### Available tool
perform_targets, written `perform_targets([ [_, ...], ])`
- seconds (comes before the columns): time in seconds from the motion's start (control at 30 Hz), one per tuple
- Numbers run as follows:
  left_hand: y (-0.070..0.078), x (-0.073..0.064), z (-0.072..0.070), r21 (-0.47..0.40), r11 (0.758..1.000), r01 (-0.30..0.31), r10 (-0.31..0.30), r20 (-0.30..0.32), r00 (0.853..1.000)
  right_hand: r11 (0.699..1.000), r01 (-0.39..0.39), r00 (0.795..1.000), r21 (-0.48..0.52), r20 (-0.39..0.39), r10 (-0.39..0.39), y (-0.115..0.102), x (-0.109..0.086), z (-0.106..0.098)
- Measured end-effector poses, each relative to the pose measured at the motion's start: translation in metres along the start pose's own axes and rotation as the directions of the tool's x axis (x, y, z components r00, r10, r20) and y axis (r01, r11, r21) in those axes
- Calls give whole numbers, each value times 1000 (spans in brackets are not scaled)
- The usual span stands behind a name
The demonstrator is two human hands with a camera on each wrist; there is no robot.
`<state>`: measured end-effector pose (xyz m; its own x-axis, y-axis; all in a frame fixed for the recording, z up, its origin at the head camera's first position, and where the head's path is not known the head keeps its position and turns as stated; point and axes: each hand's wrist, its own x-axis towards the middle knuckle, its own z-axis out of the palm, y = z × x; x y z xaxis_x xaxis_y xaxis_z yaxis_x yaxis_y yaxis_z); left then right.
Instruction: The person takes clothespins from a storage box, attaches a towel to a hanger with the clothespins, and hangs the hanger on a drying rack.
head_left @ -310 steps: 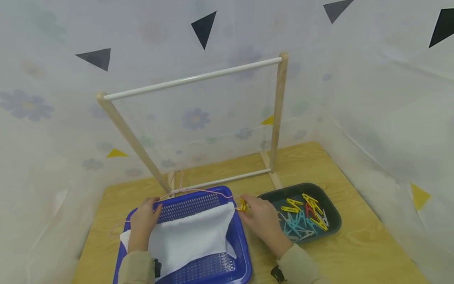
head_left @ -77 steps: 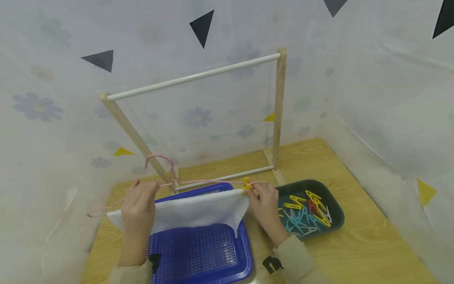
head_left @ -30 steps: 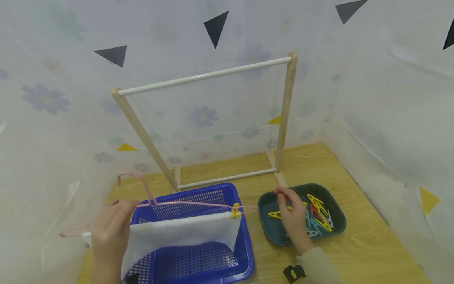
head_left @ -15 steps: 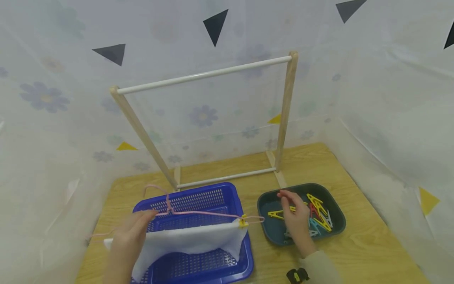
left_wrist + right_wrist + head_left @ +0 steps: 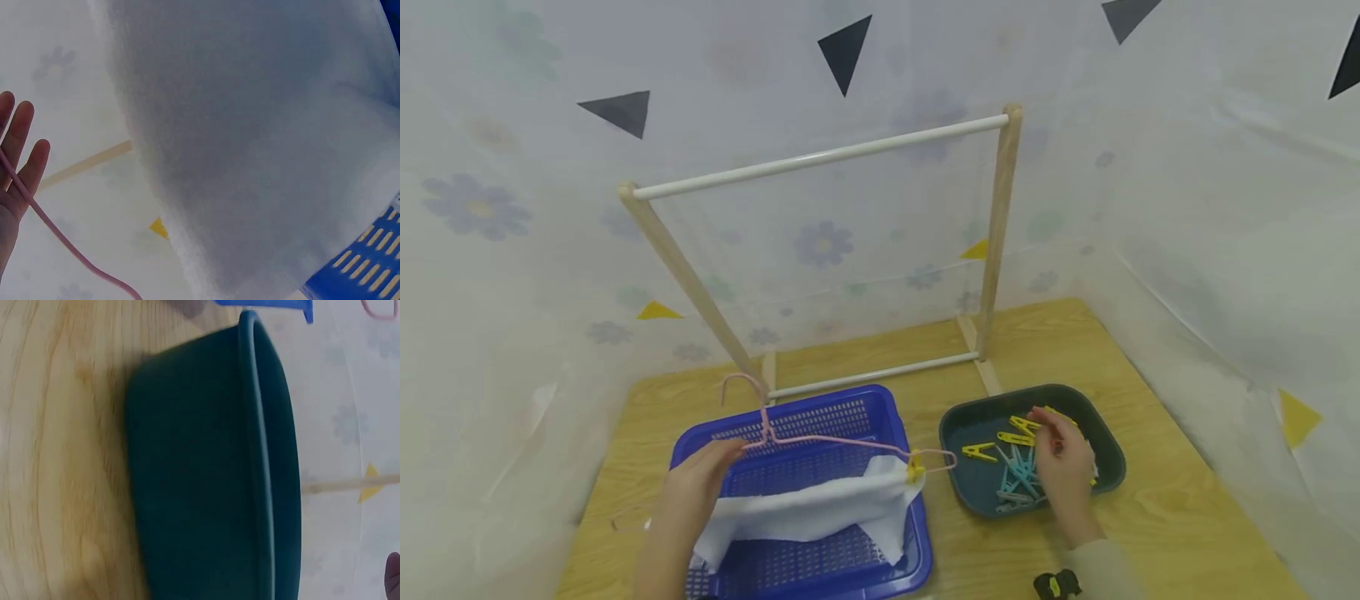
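A pink clothes hanger (image 5: 827, 439) is gripped in my left hand (image 5: 688, 496), held over the blue basket. Its hook points up, and in the left wrist view the wire (image 5: 62, 237) runs across the fingers. A yellow clothespin (image 5: 915, 467) pins one corner of a white cloth (image 5: 805, 510) to the hanger's right side; the cloth sags in folds into the basket. The cloth's left end is partly hidden behind my left hand. My right hand (image 5: 1066, 471) hovers over the dark green tray, fingers loosely bent near the clothespins, with nothing visibly held.
The blue basket (image 5: 891, 417) stands front left. Beside it, the green tray (image 5: 958, 483) contains several yellow, teal, red and grey clothespins (image 5: 1018, 471). Behind them rises a wooden rack with a white top rail (image 5: 820, 157). Patterned sheeting encloses the table (image 5: 1150, 500).
Ten seconds ago the cloth lay in the basket; it has since been raised, pinned at the right. My right hand left that pin for the tray, shifting rightward over the clothespins.
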<state>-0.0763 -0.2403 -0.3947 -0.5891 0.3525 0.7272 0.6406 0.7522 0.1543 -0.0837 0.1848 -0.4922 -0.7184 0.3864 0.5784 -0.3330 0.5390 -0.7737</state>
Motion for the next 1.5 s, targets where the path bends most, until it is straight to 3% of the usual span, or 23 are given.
perform_targets([
  [0.23,-11,-5,3,-16,995,103,-101,90,991,993,2,999,-121,-44,-8,14,4,-18],
  [0.4,-18,-6,8,-1,990,141,-140,148,979,985,-68,997,-159,-40,62,26,3,-30],
  [0.63,-21,-2,11,-11,986,168,-163,194,967,963,-132,991,-234,-52,123,38,2,-43],
  [0.9,-25,2,16,-7,983,185,-178,236,955,941,-165,985,-296,-100,141,47,2,-54],
  [1.17,-31,3,20,-9,963,268,-250,335,909,900,-283,959,-331,-116,259,53,-2,-63],
  [1.4,-41,3,30,-5,947,320,-293,396,871,869,-335,942,-364,-138,306,54,-4,-68],
  [1.5,-44,3,35,0,941,339,-308,421,853,862,-354,935,-363,-134,328,64,-7,-69],
])
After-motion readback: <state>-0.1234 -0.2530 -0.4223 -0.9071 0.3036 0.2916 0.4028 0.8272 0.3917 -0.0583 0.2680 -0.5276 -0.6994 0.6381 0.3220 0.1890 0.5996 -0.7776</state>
